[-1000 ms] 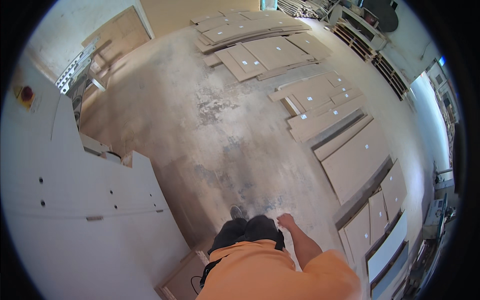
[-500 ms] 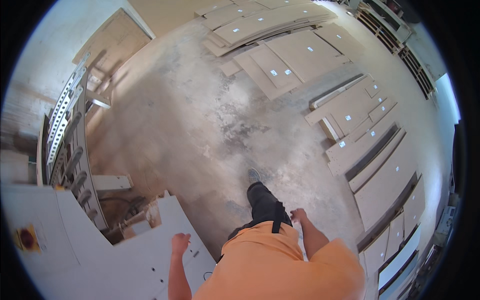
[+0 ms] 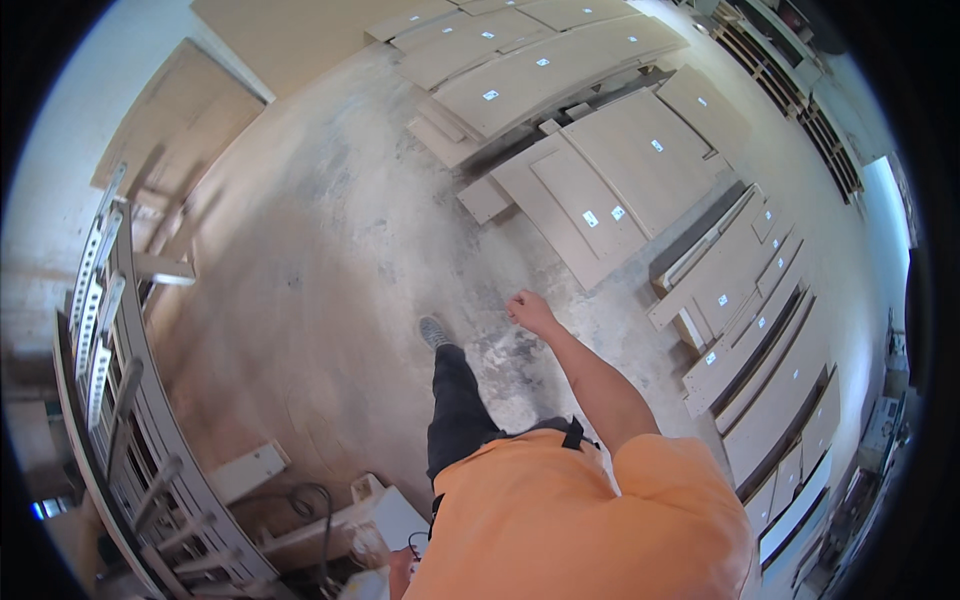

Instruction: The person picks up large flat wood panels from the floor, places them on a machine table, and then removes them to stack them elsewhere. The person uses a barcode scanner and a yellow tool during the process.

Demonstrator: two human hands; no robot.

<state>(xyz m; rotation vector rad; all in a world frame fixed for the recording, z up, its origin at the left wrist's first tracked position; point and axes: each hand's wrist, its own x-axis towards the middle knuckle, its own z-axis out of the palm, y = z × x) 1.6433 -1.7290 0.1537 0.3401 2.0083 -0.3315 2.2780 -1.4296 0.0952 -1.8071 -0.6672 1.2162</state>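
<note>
My right hand (image 3: 527,308) swings out in front of me above the concrete floor (image 3: 290,330), its fingers curled in and nothing showing between them. Only a sliver of my left hand (image 3: 401,568) appears at the lower edge, beside the orange shirt (image 3: 580,520); its fingers are hidden. One grey shoe (image 3: 433,332) is stepping forward. Nearest to my right hand lie stacks of flat brown boards (image 3: 575,210) with small white labels, none of them touched.
More labelled board stacks (image 3: 760,300) run along the right. At left stands a metal rack (image 3: 130,330) with perforated rails and roller-like bars. Cables (image 3: 315,500) and a white machine part (image 3: 395,515) lie low at left. A large board (image 3: 180,120) leans on the wall.
I have walked forward; the board stacks are nearer and the white machine at left has slid back out of view. My right hand swung forward, my left hand back.
</note>
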